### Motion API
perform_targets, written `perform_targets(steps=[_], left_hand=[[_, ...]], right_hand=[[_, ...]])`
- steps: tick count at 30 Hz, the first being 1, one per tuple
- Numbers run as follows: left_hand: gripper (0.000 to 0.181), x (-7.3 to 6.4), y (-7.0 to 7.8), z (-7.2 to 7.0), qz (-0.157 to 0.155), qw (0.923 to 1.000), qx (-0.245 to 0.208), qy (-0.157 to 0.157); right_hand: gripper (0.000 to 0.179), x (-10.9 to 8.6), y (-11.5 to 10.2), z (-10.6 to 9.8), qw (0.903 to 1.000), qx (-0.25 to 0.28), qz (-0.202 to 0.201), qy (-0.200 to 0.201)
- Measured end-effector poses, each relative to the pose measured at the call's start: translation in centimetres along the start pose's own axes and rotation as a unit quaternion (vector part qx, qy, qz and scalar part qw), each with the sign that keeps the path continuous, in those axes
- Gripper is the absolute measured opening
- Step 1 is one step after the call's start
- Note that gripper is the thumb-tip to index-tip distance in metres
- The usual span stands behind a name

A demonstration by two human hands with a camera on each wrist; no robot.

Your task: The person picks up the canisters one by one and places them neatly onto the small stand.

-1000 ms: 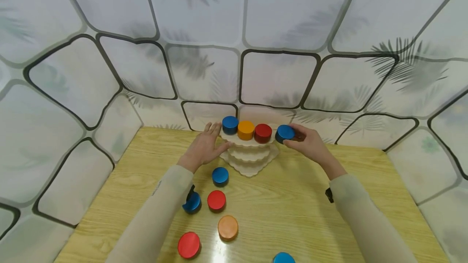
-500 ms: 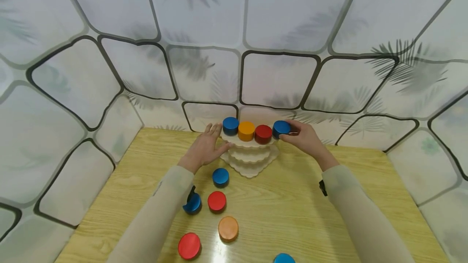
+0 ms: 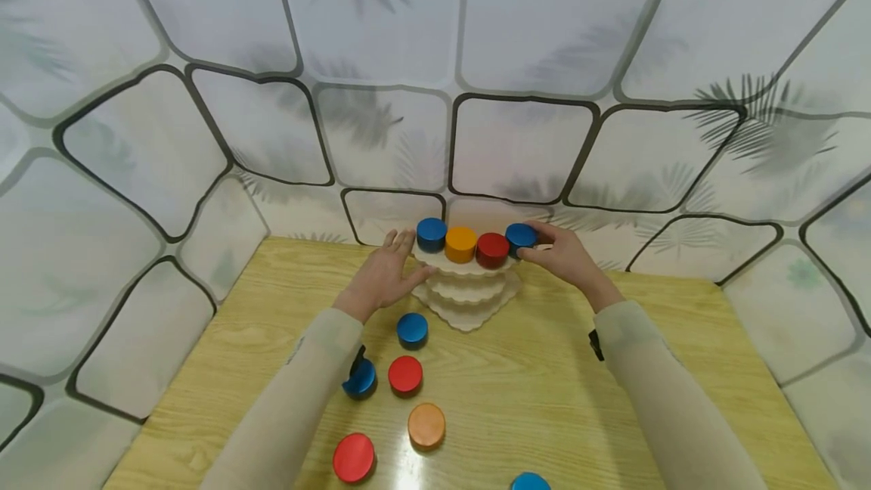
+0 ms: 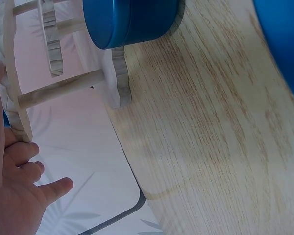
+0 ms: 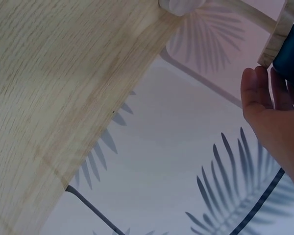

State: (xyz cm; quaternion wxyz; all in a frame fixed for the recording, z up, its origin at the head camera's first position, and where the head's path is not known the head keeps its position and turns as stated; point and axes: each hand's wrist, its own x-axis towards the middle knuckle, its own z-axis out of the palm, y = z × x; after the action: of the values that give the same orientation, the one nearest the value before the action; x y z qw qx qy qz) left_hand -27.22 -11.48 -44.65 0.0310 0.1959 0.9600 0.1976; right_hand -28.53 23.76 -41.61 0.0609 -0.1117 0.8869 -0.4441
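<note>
A pale wooden tiered stand (image 3: pixel 466 314) with scalloped edges stands against the back wall. My left hand (image 3: pixel 381 276) grips the left end of its top tier, thumb at the front edge; the left wrist view shows fingers curled at the board's edge (image 4: pixel 20 122). My right hand (image 3: pixel 570 257) holds a round blue tin (image 3: pixel 520 238) at the right end of the top tier, thumb in front and fingers behind. To its left stand a red tin (image 3: pixel 492 249), an orange tin (image 3: pixel 460 243) and another blue tin (image 3: pixel 432 234). Right fingertips (image 5: pixel 255 73) reach the board's edge.
On the wooden table (image 3: pixel 544 376) stand more tins: a blue one (image 3: pixel 412 330) before the stand, a red one (image 3: pixel 405 375), an orange one (image 3: pixel 426 425), another red (image 3: pixel 354 457), a blue one (image 3: pixel 361 379) partly behind my left sleeve, and one (image 3: pixel 531 482) at the bottom edge.
My right hand has moved left with the blue tin, bringing it from the stand's right side onto the top tier's end beside the red tin. My left hand stays in place.
</note>
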Motion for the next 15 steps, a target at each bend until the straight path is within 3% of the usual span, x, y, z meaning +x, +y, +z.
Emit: perform_targets(steps=[15], left_hand=[[0.095, -0.06, 0.11, -0.18, -0.002, 1.0, 0.0, -0.004]], right_hand=[[0.067, 0.15, -0.44, 0.37, 0.9999, -0.008, -0.01, 0.003]])
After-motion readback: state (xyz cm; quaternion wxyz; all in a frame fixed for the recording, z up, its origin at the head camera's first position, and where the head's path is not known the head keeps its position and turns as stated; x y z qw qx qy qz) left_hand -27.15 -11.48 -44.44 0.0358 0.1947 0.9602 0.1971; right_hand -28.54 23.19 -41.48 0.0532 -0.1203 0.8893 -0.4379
